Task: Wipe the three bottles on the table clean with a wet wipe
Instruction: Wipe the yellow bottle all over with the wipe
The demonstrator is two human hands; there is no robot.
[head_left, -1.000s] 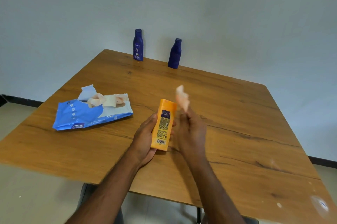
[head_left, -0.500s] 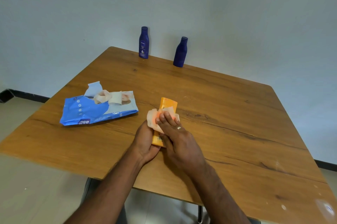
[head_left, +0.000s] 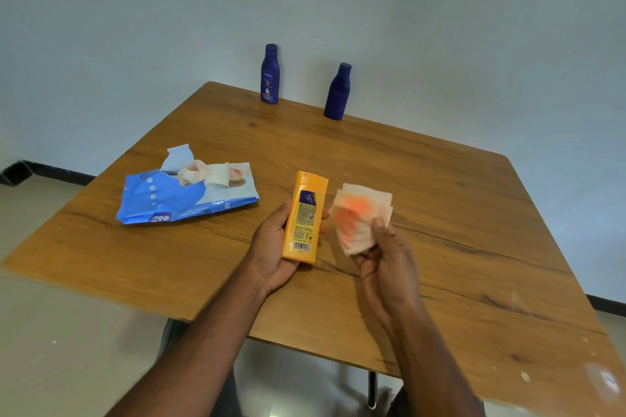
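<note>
Two bare forearms, the left forearm (head_left: 203, 342) at lower centre of the frame, the right forearm (head_left: 426, 355) at lower right. Uncovered all the way down to the bottom edge. Left hand (head_left: 274, 247) and right hand (head_left: 382, 257) bare too, near mid-frame. Short thumbnail showing on the right, edges a little blurred. Dark grey cloth (head_left: 200, 393) low in the frame under the left forearm; whether clothing, cannot tell.

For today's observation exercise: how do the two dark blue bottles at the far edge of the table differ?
The left blue bottle shows a white printed label; the right blue bottle shows plain blue. The left one stands nearer the table's far corner; the right one stands nearer the camera. Both are upright, capped, same shape, untouched by either hand.
</note>
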